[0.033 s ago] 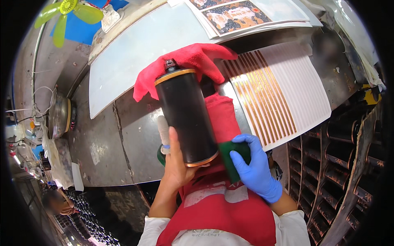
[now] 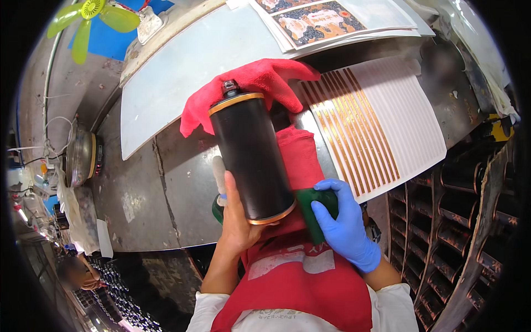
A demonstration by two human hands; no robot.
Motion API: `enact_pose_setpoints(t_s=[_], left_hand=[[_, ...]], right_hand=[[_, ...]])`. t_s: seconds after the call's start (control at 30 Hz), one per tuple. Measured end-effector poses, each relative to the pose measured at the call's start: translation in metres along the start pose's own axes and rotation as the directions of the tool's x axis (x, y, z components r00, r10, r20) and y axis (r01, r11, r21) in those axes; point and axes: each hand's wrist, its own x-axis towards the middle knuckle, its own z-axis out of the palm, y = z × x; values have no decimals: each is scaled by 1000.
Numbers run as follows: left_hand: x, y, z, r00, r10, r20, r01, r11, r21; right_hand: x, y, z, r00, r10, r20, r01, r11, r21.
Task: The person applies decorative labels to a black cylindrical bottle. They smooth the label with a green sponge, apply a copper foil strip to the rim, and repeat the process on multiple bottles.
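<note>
A black cylinder (image 2: 251, 155) with copper-coloured rims and a dark fitting at its far end stands tilted in front of me. My left hand (image 2: 238, 224) grips its lower left side, thumb along the wall and the other fingers mostly hidden beneath. A pale sleeve-like cover (image 2: 219, 174) shows beside that thumb, perhaps over a finger. In a blue glove, my right hand (image 2: 345, 227) curls around a green padded piece (image 2: 311, 207) right of the cylinder's near end. More green shows left of the cylinder. Red cloth (image 2: 257, 80) lies behind and under the cylinder.
A white sheet with gold stripes (image 2: 359, 127) lies right of the cylinder on the metal table (image 2: 133, 193). Printed sheets (image 2: 318, 22) are at the back. Racks of dark cylinders (image 2: 442, 238) stand at right. A person (image 2: 88, 274) is at lower left; a green fan (image 2: 91, 11) is upper left.
Almost nothing differs. My left thumb has shifted very slightly, and the green piece under my right hand sits a little differently. The cylinder is nearly still.
</note>
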Motion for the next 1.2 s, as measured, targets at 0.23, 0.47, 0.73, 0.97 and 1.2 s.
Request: enact_pose_setpoints(t_s=[0.23,0.47,0.73,0.97,1.2], left_hand=[[7,35,-6,995,98,-25,-79,908,412],[4,19,-2,963,-255,89,265,955,-129],[5,6,-5,999,37,12,-37,999,-31],[7,9,-8,995,99,11,-100,988,119],[-5,-4,-21,1000,-9,27,7,997,79]], right_hand=[[-4,-22,-3,990,-127,-67,126,992,-14],[-2,-9,4,999,-16,29,13,994,111],[-1,-10,-7,1000,10,-29,-7,994,113],[8,-1,-10,997,77,31,-78,997,29],[132,-63,-18,986,-11,169,-56,919,391]])
